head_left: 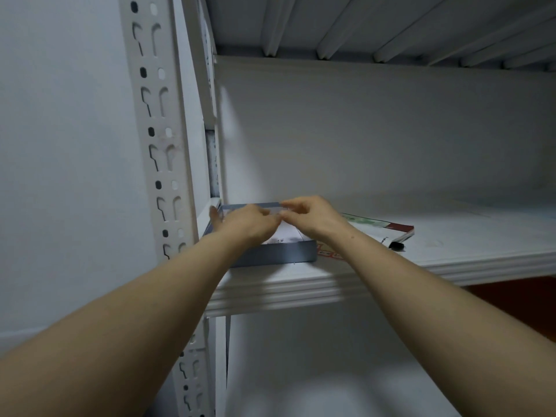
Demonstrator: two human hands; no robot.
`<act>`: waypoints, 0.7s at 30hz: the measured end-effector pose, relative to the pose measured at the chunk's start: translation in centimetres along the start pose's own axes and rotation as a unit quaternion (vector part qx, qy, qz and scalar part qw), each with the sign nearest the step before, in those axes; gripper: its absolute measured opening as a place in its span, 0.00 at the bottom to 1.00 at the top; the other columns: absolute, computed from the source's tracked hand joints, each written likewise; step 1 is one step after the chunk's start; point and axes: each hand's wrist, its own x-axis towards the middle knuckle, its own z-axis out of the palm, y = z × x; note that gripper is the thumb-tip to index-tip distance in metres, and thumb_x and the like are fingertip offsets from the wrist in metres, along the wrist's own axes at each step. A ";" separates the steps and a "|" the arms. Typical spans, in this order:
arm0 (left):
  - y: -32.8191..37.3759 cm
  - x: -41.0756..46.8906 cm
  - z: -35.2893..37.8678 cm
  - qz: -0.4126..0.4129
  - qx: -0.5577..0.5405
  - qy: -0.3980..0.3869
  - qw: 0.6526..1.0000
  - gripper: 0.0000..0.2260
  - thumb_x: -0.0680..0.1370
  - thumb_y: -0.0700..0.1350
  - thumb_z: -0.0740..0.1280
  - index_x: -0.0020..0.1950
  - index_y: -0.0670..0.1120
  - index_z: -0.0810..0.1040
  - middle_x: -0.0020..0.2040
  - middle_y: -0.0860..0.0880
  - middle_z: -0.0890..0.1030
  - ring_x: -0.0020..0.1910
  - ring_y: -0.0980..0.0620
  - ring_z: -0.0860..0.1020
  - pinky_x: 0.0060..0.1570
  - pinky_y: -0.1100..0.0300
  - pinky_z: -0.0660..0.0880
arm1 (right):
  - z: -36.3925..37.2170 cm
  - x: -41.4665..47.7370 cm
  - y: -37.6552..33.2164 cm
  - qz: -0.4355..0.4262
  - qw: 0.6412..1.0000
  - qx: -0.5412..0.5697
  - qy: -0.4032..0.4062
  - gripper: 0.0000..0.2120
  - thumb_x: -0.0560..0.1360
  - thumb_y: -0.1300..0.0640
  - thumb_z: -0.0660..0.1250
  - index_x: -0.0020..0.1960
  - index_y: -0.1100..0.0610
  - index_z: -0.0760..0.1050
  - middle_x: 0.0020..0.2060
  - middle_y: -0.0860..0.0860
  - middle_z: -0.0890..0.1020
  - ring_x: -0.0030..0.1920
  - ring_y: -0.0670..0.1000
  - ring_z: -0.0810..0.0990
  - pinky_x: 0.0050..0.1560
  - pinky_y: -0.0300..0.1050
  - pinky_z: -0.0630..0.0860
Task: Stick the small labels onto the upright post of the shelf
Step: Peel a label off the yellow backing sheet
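Note:
A shallow grey-blue box (279, 253) sits on the white shelf board (301, 284), close to the white slotted upright post (156, 139). White paper lies inside the box. Both my hands reach over the box and meet above it. My left hand (246, 224) and my right hand (310, 216) have their fingertips together around a small, pale, blurred thing (279, 212). It may be a label, but I cannot make it out. No label shows on the post's slotted face.
A white marker with a black cap (397, 240) lies on the shelf to the right of the box, beside a printed sheet or booklet with green and red print (379, 224). Another shelf board (361, 22) runs overhead. A wall stands to the left.

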 end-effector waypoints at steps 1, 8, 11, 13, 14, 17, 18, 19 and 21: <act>0.2 -0.1 0.2 0.011 0.024 0.008 1.000 0.19 0.80 0.57 0.53 0.68 0.56 0.72 0.71 0.48 0.71 0.74 0.45 0.59 0.72 0.39 0.41 | -0.6 -0.1 0.3 0.003 1.000 -0.019 -0.009 0.17 0.76 0.58 0.65 0.65 0.54 0.74 0.61 0.52 0.78 0.61 0.50 0.76 0.62 0.43 0.71; 3.1 -1.5 1.0 0.115 -0.013 0.018 0.993 0.18 0.78 0.46 0.60 0.68 0.52 0.74 0.69 0.52 0.73 0.72 0.50 0.65 0.70 0.41 0.32 | -5.2 -2.0 1.8 0.066 0.965 -0.243 -0.067 0.14 0.67 0.58 0.74 0.52 0.58 0.82 0.50 0.54 0.84 0.50 0.53 0.81 0.52 0.44 0.74; 4.0 -1.7 1.5 0.118 -0.023 0.018 0.993 0.10 0.77 0.46 0.61 0.56 0.53 0.78 0.56 0.51 0.79 0.59 0.49 0.74 0.72 0.42 0.34 | -5.0 -2.2 2.6 0.057 0.921 -0.371 -0.103 0.14 0.67 0.49 0.74 0.47 0.56 0.83 0.43 0.52 0.83 0.46 0.52 0.77 0.64 0.51 0.65; 4.3 -1.8 1.6 0.117 -0.024 0.021 0.993 0.03 0.77 0.45 0.61 0.46 0.53 0.72 0.46 0.52 0.74 0.48 0.51 0.71 0.72 0.42 0.34 | -4.8 -2.0 3.1 0.049 0.909 -0.402 -0.103 0.12 0.68 0.49 0.72 0.46 0.57 0.83 0.39 0.52 0.81 0.44 0.52 0.75 0.67 0.55 0.57; 4.3 -1.8 1.7 0.118 -0.023 0.021 0.993 0.03 0.77 0.44 0.61 0.45 0.52 0.70 0.45 0.52 0.72 0.47 0.52 0.69 0.71 0.43 0.34 | -4.7 -2.0 3.1 0.043 0.906 -0.408 -0.105 0.12 0.69 0.49 0.71 0.46 0.57 0.82 0.38 0.52 0.80 0.43 0.52 0.75 0.66 0.55 0.59; 4.3 -1.8 1.8 0.117 -0.016 0.027 0.993 0.04 0.76 0.44 0.61 0.44 0.52 0.71 0.45 0.52 0.72 0.47 0.52 0.69 0.71 0.42 0.35 | -4.7 -1.8 3.3 0.018 0.898 -0.423 -0.119 0.09 0.71 0.51 0.70 0.47 0.56 0.82 0.40 0.53 0.80 0.42 0.53 0.74 0.49 0.45 0.68; 4.2 -1.8 1.9 0.118 -0.017 0.032 0.992 0.04 0.76 0.44 0.61 0.44 0.52 0.72 0.45 0.52 0.73 0.48 0.52 0.71 0.72 0.41 0.36 | -4.7 -1.8 3.4 0.013 0.898 -0.423 -0.119 0.09 0.71 0.52 0.70 0.48 0.56 0.82 0.43 0.54 0.81 0.42 0.53 0.74 0.42 0.42 0.68; 4.2 -1.8 1.8 0.119 -0.017 0.035 0.992 0.05 0.76 0.44 0.62 0.44 0.53 0.74 0.45 0.52 0.75 0.50 0.50 0.73 0.72 0.41 0.37 | -4.8 -1.7 3.7 0.011 0.901 -0.418 -0.114 0.10 0.72 0.52 0.69 0.49 0.55 0.82 0.46 0.54 0.82 0.42 0.53 0.75 0.38 0.41 0.67; 4.1 -2.0 1.8 0.117 -0.017 0.038 0.992 0.09 0.77 0.44 0.62 0.49 0.52 0.81 0.51 0.50 0.81 0.58 0.48 0.75 0.72 0.41 0.38 | -4.9 -1.5 4.3 0.010 0.909 -0.405 -0.098 0.10 0.72 0.52 0.69 0.52 0.54 0.80 0.51 0.53 0.81 0.47 0.54 0.76 0.40 0.41 0.68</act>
